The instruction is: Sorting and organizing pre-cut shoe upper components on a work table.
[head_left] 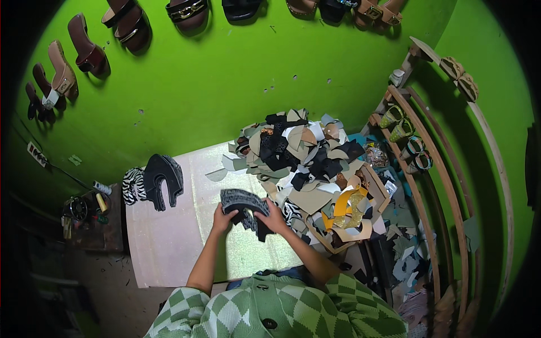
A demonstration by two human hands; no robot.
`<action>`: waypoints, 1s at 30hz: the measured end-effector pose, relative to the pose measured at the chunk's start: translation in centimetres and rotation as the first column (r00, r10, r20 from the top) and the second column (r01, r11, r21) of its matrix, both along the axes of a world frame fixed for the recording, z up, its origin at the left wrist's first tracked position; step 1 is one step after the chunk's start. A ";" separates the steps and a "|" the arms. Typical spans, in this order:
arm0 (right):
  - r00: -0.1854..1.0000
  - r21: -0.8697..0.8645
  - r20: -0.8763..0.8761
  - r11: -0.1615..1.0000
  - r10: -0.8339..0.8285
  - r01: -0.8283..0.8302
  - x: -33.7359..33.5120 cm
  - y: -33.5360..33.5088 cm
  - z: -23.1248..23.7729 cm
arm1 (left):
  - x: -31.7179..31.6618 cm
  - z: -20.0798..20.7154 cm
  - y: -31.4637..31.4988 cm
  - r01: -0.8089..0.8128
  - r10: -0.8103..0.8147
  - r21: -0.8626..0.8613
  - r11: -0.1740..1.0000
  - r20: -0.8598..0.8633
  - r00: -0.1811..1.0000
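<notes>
Over the middle of the table, I hold a stack of black and grey curved cut pieces (243,200) with both hands. My left hand (223,218) grips the stack's left end, with the thumb on the near side. Round the right end closes my right hand (274,218). The pieces look like sandal upper cut-outs, but I cannot tell their material. On the table's far left lies a stack of black U-shaped pieces (163,180). Beside it is a stack of zebra-print pieces (134,186).
A pale, shiny table (169,248) spans the front. Heaped scraps (293,146) cover its far right, by a scrap-filled box (380,208). A wooden rack (428,225) with sandals stands right. More sandals (87,48) hang on the green wall. A small side table (96,239) stands left.
</notes>
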State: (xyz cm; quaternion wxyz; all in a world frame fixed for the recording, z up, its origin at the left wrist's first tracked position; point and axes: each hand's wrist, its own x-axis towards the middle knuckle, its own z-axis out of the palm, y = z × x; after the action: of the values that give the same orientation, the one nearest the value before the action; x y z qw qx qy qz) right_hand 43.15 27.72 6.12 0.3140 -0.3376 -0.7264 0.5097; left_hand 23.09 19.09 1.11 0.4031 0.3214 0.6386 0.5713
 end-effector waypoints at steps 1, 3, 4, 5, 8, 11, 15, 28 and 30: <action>0.998 -0.072 -0.061 0.997 0.014 -0.018 -1.2 1.2 0.8 | -1.1 0.6 0.9 -0.021 0.022 0.018 1.000 -0.054 0.998; 0.998 0.006 -0.065 1.000 -0.009 0.009 -2.9 3.4 2.8 | -3.1 2.2 2.6 -0.058 0.067 0.062 0.996 -0.140 0.988; 0.998 0.042 -0.040 0.997 -0.058 0.059 -3.3 5.2 1.9 | -2.9 3.8 4.2 -0.056 0.066 0.070 0.996 -0.160 0.985; 0.994 0.080 -0.014 0.991 -0.109 0.110 -3.6 7.1 1.1 | -2.7 5.2 5.6 -0.054 0.055 0.011 0.998 -0.227 0.972; 0.981 0.118 -0.016 0.974 -0.193 0.193 -4.5 8.0 1.2 | -3.1 6.0 7.0 -0.078 0.068 -0.041 0.996 -0.216 0.974; 0.975 0.092 0.062 0.974 -0.211 0.205 -3.8 8.1 0.9 | -4.3 2.0 7.0 -0.095 0.065 -0.062 0.993 -0.378 0.924; 0.879 0.081 0.326 0.937 -0.348 0.341 3.6 9.2 -0.9 | 0.6 3.1 9.3 0.307 -0.348 -0.275 0.911 -0.115 0.931; 0.943 0.104 0.214 0.966 -0.255 0.237 12.0 11.9 0.4 | 6.7 -2.4 11.4 0.539 -0.548 -0.188 0.821 0.005 0.836; 0.977 0.041 0.124 0.985 -0.172 0.168 10.9 11.3 2.0 | 6.6 -2.2 11.1 0.483 -0.484 -0.153 0.862 0.030 0.875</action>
State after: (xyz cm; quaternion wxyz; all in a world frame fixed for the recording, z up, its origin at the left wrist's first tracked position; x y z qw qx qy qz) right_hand 54.09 39.03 8.15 0.3145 -0.4254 -0.7211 0.4474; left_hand 29.73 30.19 -1.14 0.5542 0.4412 0.5824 0.3988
